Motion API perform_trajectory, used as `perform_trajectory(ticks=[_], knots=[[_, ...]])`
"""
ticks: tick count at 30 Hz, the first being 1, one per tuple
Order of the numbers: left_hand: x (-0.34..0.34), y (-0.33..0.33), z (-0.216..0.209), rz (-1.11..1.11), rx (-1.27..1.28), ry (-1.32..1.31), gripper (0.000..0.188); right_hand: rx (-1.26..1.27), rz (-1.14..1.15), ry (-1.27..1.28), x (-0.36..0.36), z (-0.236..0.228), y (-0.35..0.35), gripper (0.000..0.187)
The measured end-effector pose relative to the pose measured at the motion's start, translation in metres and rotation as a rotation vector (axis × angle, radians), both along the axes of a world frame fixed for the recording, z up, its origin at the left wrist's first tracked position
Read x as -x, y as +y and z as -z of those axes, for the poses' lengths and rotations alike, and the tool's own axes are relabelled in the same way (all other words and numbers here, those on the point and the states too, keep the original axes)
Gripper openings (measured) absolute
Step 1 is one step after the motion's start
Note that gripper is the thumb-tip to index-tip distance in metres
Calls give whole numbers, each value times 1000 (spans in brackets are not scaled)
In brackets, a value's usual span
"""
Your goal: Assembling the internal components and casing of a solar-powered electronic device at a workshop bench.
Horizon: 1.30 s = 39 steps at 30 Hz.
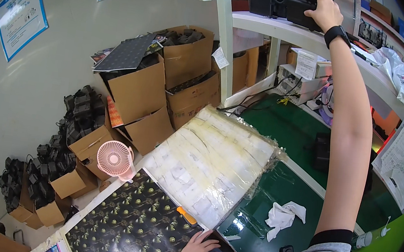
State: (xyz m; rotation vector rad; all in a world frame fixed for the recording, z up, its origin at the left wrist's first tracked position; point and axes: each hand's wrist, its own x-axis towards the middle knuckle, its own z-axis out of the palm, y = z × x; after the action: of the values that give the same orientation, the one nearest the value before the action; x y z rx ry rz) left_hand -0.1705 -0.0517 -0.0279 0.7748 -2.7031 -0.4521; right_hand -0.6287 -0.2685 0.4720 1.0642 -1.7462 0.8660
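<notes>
Lying lengthwise along the shelf (266,24) is the right hand's (325,12) black device (297,12)

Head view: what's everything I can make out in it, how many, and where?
Round plastic fan: one, pink, left of the slab
Patterned flat sheet: one, black with green-gold, front
Plastic-wrapped rectangular slab: one, whitish, beyond the sheet
Small slim object: one, orange, between sheet and slab
Crumpled tissue: one, white, right of the slab
Open cardboard boxes: several, brown, left and behind
Bulky devices: many, black, heaped at the boxes
Rectangular wall posters: four, white with blue borders, upper left
Boxy corded device: one, black, top
Person's left hand: one, bare, sheet's right corner
Person's right hand: one, bare, on boxy device
</notes>
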Motion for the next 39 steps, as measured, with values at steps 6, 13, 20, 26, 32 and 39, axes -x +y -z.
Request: perform_trajectory(ticks=[6, 13, 20, 26, 32, 39], knots=[[3, 0, 1, 10, -17, 22, 26, 109, -76, 3, 19, 1, -4, 75], [3, 2, 0, -10, -23, 7, 25, 41, -81, -58, 23, 6, 0, 71], [5, 0, -3, -18, -29, 27, 23, 415, -114, 194, 28, 33, -21, 57], [3, 1, -1, -10, -39, 33, 24, 604, -596, 248, 10, 127, -19, 25], [6, -2, 4, -24, -17, 50, 22, 326, -742, -134, -40, 294, 29, 10], [12, -5, -1, -21, -19, 63, 22, 91, -174, -303, 60, 422, 100, 14]])
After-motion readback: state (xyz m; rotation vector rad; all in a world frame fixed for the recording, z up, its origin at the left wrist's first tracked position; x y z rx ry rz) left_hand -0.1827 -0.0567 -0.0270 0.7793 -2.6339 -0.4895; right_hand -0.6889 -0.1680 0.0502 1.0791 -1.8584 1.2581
